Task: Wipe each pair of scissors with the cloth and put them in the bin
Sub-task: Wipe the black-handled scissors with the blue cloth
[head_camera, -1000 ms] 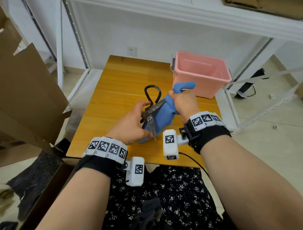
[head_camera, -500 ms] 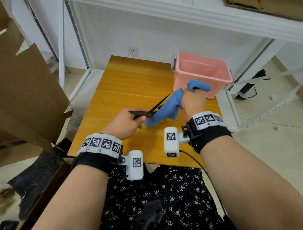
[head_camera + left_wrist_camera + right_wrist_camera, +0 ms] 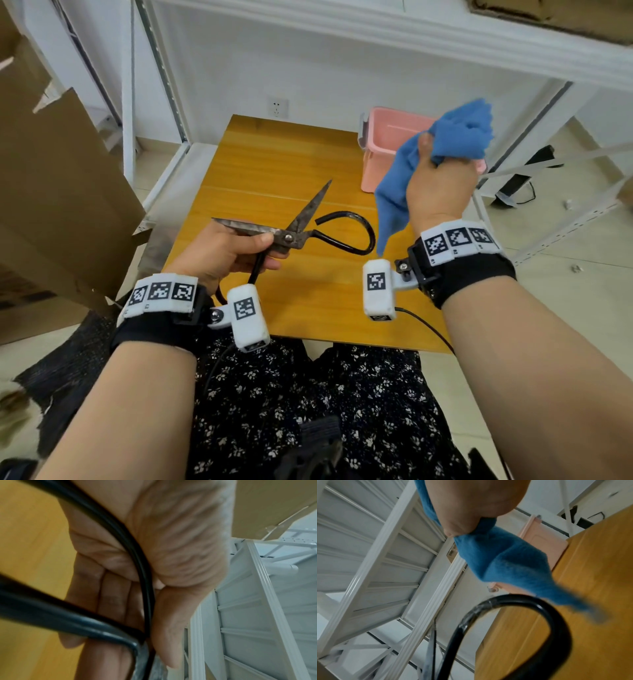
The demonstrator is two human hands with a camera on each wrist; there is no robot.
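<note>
The scissors are held in the air over the near half of the wooden table, blades spread wide, one looped black handle jutting toward the cloth. They look like old forged steel: heavy, rigid, dull and likely rough rather than slick, with bare points to keep clear of. The left hand grips them near the pivot, fingers wrapped round one handle shank, thumb on the flat of a blade; a sound hold, away from the edges. The blue cloth, soft and limp, is bunched in the clenched right hand, raised just right of the scissors, apart from them. The pink bin stands behind; its contents seem hidden.
</note>
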